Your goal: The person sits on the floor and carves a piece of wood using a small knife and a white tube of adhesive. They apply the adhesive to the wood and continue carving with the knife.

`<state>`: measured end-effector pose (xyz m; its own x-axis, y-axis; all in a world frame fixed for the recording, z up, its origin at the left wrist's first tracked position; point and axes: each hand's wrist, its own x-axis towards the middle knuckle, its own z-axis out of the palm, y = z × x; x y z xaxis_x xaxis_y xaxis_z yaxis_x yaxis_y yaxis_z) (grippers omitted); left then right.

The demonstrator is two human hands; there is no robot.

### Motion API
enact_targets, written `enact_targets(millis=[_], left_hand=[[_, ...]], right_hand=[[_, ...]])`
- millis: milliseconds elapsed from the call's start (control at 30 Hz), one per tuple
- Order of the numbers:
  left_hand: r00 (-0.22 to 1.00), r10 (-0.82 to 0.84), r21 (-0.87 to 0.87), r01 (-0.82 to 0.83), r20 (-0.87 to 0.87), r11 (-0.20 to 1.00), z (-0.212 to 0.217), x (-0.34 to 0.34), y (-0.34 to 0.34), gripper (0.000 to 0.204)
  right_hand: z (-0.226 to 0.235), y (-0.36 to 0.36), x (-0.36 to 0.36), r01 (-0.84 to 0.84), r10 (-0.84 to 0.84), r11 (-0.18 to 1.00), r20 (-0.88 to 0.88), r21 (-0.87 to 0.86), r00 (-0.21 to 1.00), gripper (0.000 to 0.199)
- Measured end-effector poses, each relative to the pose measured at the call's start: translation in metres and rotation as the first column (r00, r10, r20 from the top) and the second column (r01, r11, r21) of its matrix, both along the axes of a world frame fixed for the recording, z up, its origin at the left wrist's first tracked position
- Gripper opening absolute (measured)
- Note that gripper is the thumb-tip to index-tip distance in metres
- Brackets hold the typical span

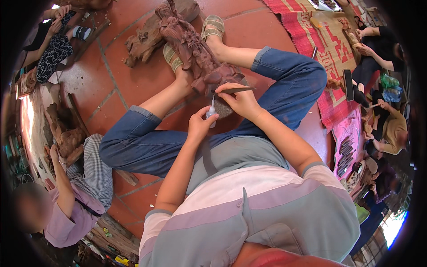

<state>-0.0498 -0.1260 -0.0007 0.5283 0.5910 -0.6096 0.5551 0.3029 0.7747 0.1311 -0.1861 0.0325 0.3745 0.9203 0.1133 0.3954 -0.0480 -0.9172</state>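
Observation:
My left hand is closed around a small whitish bottle with a thin nozzle pointing up toward a carving. My right hand pinches a slim, dark, flat tool; its exact kind is unclear. Just beyond both hands lies the reddish-brown carved wooden figure, its base end nearest me and between my legs. Fingers of the right hand are close to that base; whether they touch it is hard to see. The bottle's nozzle tip is at or near the base's edge.
A rough driftwood piece lies beside the figure on red floor tiles. To the right spreads a red patterned mat, with a row of dark tools on pink cloth. Other people sit at both sides, one with a wood carving.

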Motion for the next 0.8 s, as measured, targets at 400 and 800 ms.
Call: enact_targets(millis=[400, 800], left_hand=[[0.999, 0.048, -0.129, -0.046, 0.014, 0.991, 0.002, 0.004, -0.01, 0.042], [0.994, 0.096, -0.122, -0.089, 0.052, 0.989, -0.002, 0.001, -0.007, 0.041]], right_hand=[[-0.002, 0.009, -0.034, -0.003, 0.026, 0.999, 0.46, -0.051, 0.887, 0.018], [0.028, 0.01, -0.005, 0.067, -0.065, 0.996, 0.034, -0.063, 0.997, 0.012]])
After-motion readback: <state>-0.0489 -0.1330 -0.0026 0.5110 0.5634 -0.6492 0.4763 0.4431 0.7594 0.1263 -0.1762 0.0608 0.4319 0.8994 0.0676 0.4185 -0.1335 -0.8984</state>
